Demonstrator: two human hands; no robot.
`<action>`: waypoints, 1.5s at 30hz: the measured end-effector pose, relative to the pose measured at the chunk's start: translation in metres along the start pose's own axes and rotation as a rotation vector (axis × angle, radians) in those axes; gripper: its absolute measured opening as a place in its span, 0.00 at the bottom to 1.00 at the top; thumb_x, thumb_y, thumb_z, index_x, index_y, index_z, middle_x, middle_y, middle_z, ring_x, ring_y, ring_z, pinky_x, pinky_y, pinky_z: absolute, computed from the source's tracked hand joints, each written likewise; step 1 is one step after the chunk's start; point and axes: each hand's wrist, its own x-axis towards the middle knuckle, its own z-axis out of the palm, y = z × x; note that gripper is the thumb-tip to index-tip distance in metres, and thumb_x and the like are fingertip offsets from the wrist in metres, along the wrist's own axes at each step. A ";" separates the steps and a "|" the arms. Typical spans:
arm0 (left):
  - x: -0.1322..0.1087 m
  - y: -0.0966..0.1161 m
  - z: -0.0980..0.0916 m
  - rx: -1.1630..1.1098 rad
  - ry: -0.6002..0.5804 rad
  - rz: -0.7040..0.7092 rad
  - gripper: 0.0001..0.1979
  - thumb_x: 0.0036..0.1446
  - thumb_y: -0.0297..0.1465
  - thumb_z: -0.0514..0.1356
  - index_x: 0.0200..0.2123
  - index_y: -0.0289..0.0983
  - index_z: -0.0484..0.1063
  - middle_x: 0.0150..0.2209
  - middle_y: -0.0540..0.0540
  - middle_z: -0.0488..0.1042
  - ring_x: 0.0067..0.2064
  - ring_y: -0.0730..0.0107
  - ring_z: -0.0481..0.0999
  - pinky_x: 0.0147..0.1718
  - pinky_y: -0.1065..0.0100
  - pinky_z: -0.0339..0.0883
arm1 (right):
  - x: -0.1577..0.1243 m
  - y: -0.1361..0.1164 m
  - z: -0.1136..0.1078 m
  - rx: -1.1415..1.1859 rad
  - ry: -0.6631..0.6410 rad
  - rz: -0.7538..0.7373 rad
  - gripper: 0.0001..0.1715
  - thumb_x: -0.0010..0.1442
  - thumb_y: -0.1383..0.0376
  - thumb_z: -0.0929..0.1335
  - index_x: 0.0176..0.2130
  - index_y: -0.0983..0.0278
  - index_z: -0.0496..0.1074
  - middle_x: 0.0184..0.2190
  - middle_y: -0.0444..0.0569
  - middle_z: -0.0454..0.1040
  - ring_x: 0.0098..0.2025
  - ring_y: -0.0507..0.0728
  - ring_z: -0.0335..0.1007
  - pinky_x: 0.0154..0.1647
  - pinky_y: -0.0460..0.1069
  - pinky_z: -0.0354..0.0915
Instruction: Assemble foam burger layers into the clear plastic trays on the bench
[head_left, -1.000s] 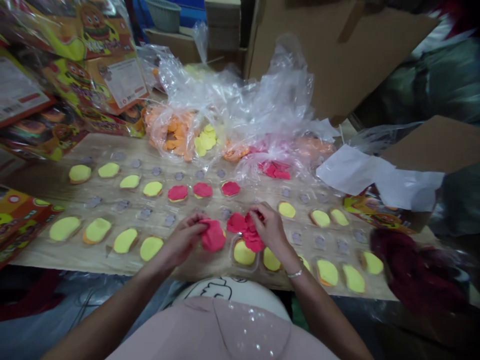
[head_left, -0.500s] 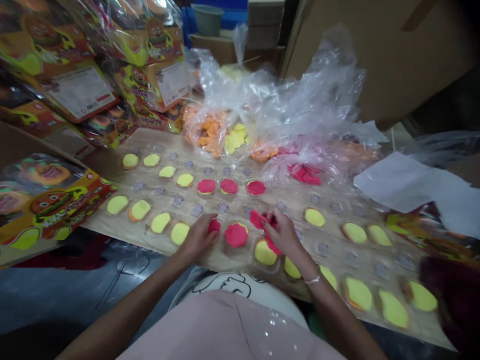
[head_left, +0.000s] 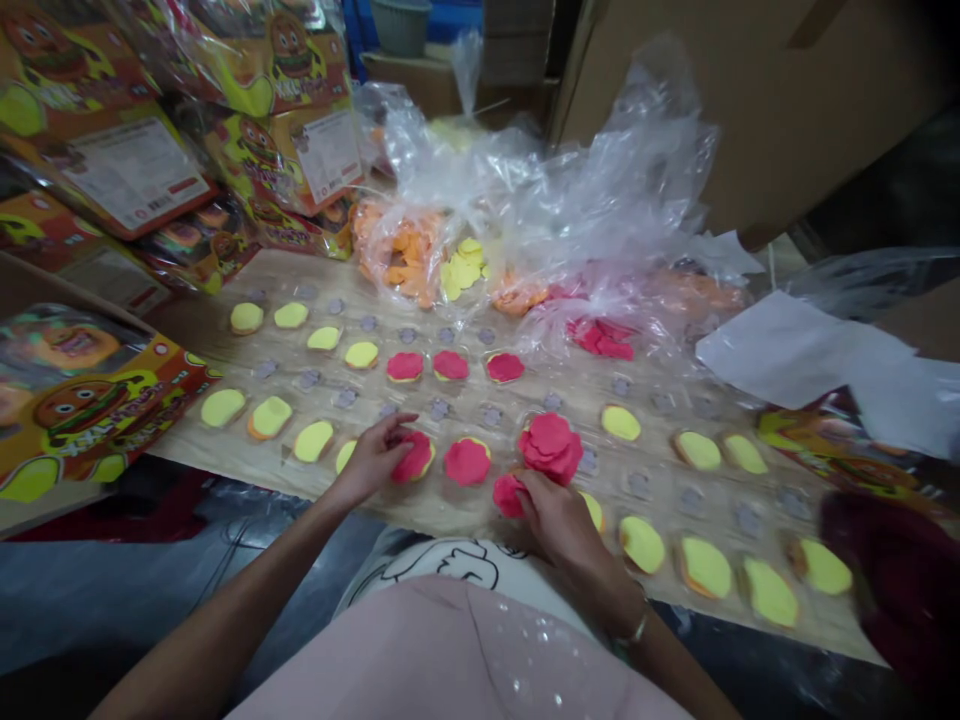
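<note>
Rows of clear plastic trays hold yellow and red soft flat discs, like layers of the toy-like burgers pictured on the boxes. My left hand (head_left: pixel 367 463) has its fingers stretched out at the edge of a red wavy-edged disc (head_left: pixel 412 457), which lies on a yellow one. Between the thumb and fingers of my right hand (head_left: pixel 559 520) is another red wavy-edged disc (head_left: pixel 508 495), held low at the near row. Just beyond that hand sits a loose pile of red discs (head_left: pixel 551 447). Another red disc (head_left: pixel 467 461) lies flat between my hands.
Burger-printed boxes (head_left: pixel 270 150) are stacked at the left. Clear bags with orange pieces (head_left: pixel 401 250), yellow pieces (head_left: pixel 463 268) and red pieces (head_left: pixel 600 337) stand at the back. White paper (head_left: pixel 810 350) lies at the right, near a dark red sleeve-like shape (head_left: pixel 885 590).
My right hand has moved nearer and pinches a single red disc; the other red discs now lie in a pile. My left hand has shifted left, exposing the red disc beside it.
</note>
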 end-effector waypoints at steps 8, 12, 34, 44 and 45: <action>-0.017 0.017 -0.001 -0.251 0.033 -0.022 0.33 0.39 0.30 0.69 0.52 0.34 0.67 0.31 0.50 0.74 0.33 0.71 0.74 0.33 0.71 0.66 | 0.010 -0.026 -0.010 0.550 -0.059 0.081 0.10 0.61 0.62 0.64 0.42 0.60 0.71 0.36 0.47 0.75 0.36 0.55 0.70 0.35 0.47 0.64; -0.032 0.019 0.025 -0.484 0.054 -0.041 0.31 0.39 0.30 0.70 0.49 0.35 0.68 0.31 0.50 0.75 0.32 0.73 0.74 0.33 0.72 0.67 | 0.041 -0.052 0.005 0.887 -0.254 0.219 0.20 0.56 0.56 0.69 0.46 0.63 0.71 0.36 0.47 0.75 0.33 0.53 0.69 0.30 0.45 0.63; -0.016 -0.022 -0.015 1.042 0.026 0.563 0.10 0.61 0.31 0.55 0.40 0.38 0.76 0.40 0.42 0.77 0.42 0.57 0.69 0.41 0.55 0.61 | 0.109 -0.080 0.040 -0.096 -0.233 -0.149 0.13 0.61 0.63 0.65 0.45 0.62 0.73 0.39 0.50 0.79 0.39 0.56 0.74 0.35 0.46 0.60; -0.055 -0.016 0.014 -0.135 0.114 0.258 0.24 0.53 0.34 0.63 0.53 0.37 0.67 0.48 0.40 0.75 0.48 0.60 0.75 0.45 0.60 0.69 | 0.093 -0.090 0.032 0.346 -0.345 -0.322 0.18 0.64 0.67 0.61 0.53 0.62 0.67 0.48 0.51 0.75 0.48 0.55 0.71 0.48 0.49 0.64; -0.057 -0.018 0.013 -0.264 0.095 0.181 0.25 0.50 0.35 0.64 0.52 0.36 0.68 0.46 0.40 0.77 0.44 0.61 0.76 0.42 0.62 0.70 | 0.090 -0.093 0.031 0.393 -0.364 -0.333 0.21 0.63 0.67 0.62 0.56 0.62 0.64 0.50 0.51 0.74 0.49 0.55 0.70 0.49 0.50 0.64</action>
